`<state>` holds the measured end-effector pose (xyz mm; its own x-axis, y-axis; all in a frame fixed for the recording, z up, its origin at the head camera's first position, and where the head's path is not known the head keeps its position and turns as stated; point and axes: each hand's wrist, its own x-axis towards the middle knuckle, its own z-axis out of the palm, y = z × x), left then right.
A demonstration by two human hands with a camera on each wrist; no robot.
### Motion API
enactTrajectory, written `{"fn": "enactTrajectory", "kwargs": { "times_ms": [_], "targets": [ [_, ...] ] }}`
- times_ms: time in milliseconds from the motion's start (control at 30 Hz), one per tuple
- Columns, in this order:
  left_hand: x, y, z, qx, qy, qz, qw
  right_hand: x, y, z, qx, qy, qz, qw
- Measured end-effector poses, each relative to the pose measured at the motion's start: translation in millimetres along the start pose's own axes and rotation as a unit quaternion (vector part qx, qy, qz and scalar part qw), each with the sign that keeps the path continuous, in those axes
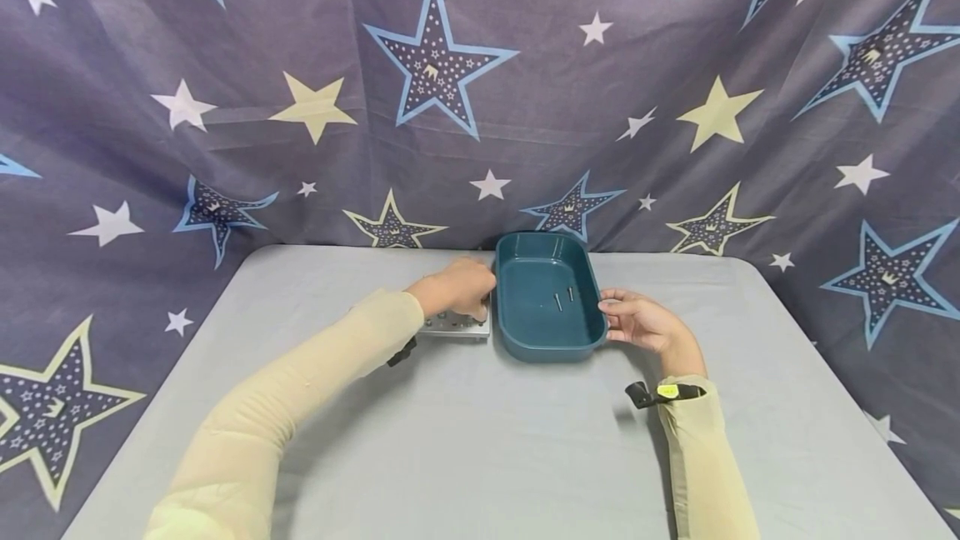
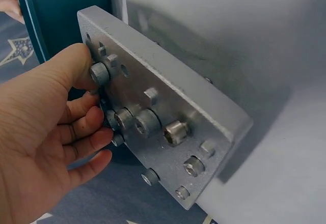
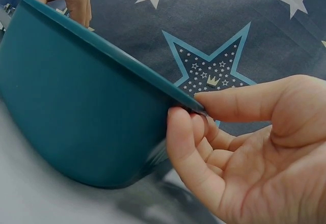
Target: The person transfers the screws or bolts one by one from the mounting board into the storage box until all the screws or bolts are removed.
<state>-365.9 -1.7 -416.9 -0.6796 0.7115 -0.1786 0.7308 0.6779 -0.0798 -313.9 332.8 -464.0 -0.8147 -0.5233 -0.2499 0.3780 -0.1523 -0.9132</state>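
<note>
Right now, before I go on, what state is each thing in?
Teal bin: upright, open-topped, on the table.
Two screws: lying loose in the bin.
Metal block: lying on the table beside the bin, with bolts set in it, heads standing out.
Left hand: at a bolt near the block's end; whether it grips it is unclear.
Right hand: pinching the bin at its right side.
</note>
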Motion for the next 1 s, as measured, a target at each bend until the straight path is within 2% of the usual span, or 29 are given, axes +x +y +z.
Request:
{"fn": "enactTrajectory", "kwargs": {
  "times_ms": [300, 567, 833, 1000],
  "targets": [
    [-3.7, 0.3, 1.6, -0.012, 0.024, 0.001, 0.9996, 0, 0, 0, -0.003, 0.013, 0.005, 1.000],
    [-7.1, -3.1, 10.5, 0.005, 0.063, 0.018, 0.9979, -1, -2, 0, -0.001, 0.012, 0.005, 1.000],
    [-14.8, -3.0, 14.3, 0.020, 0.058, 0.015, 0.9980, -1, 0, -1, -0.005, 0.007, 0.004, 1.000],
    [-18.9, -2.9, 18.0, 0.029, 0.067, 0.015, 0.9972, 0, 1, -1, -0.004, 0.002, 0.003, 1.000]
  ]
}}
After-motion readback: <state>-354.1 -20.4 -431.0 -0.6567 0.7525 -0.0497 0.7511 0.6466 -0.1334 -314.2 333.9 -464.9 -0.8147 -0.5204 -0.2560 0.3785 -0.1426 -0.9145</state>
